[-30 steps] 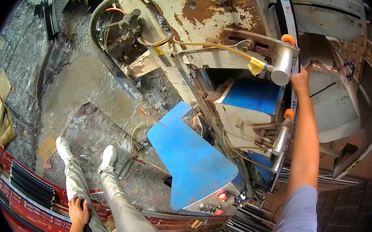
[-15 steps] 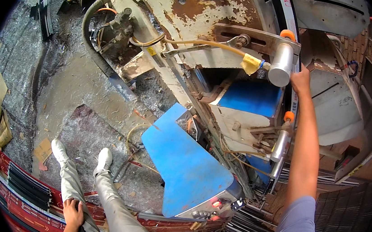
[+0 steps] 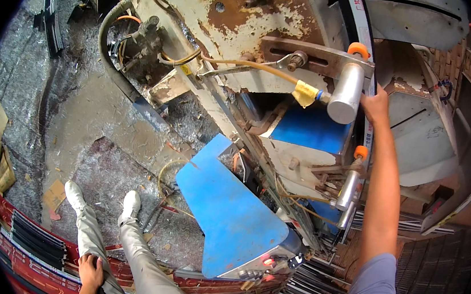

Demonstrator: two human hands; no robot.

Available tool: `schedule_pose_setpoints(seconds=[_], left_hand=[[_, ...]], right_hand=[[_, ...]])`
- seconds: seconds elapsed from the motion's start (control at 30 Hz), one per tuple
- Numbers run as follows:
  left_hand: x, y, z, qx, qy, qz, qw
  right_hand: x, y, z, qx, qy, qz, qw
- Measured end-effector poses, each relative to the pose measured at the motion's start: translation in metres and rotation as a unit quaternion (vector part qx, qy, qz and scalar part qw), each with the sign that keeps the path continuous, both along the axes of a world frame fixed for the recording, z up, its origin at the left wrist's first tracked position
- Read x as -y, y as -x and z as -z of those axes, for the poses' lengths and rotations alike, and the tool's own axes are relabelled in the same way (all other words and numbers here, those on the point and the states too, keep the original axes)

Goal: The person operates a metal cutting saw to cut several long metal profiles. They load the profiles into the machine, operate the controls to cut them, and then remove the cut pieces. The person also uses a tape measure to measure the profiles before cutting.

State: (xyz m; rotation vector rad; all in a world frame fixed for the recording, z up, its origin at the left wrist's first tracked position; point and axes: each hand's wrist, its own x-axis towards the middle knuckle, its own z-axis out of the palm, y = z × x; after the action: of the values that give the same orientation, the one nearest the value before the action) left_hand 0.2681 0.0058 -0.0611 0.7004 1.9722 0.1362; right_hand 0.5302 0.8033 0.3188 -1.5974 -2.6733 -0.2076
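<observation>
Workshop: rusty machine (image 3: pixel 260 23), stacked strips (image 3: pixel 312 287), littered floor (image 3: pixel 93 106).

There are two orange caps (image 3: pixel 359 50) (image 3: pixel 360 153), two white shoes (image 3: pixel 75 194) (image 3: pixel 131 205) and one blue-topped control box (image 3: pixel 234 210).

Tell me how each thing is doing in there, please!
Right hand: on the long strip, fingers partly hidden
Left hand: resting on a trouser leg
Machine: rusty, paint peeling
Hose: joined to the metal cylinder
Blue cover: scuffed
Red light: looks lit
White shoes: on the floor

Light is bright; floor (image 3: pixel 22 96) glints; fisheye distortion bends the margins.
</observation>
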Motion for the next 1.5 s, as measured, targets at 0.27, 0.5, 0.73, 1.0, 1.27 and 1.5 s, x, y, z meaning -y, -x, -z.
schedule_pose_setpoints(seconds=[0.27,0.5,0.73,1.0,1.27,1.5], left_hand=[[-0.117,-0.020,-0.063,0.187,-0.084,0.187,0.961],[-0.442,-0.018,-0.280,0.145,-0.576,0.403,0.696],[-0.664,-0.073,-0.432,-0.069,-0.649,0.453,0.607],[-0.798,-0.125,-0.434,-0.079,-0.498,0.586,0.635],[-0.808,-0.138,-0.425,-0.148,-0.484,0.549,0.665],[-0.807,-0.151,-0.446,-0.152,-0.388,0.583,0.697]], right_hand=[[-0.005,-0.004,-0.007,0.074,-0.087,-0.004,0.993],[0.005,-0.003,-0.018,0.061,-0.045,0.064,0.995],[0.005,-0.006,-0.033,0.025,0.038,0.044,0.998],[0.003,-0.022,-0.027,-0.007,0.036,-0.011,0.999],[-0.006,-0.029,-0.013,-0.113,-0.041,-0.028,0.992],[0.007,-0.022,-0.017,0.007,-0.014,0.066,0.998]])
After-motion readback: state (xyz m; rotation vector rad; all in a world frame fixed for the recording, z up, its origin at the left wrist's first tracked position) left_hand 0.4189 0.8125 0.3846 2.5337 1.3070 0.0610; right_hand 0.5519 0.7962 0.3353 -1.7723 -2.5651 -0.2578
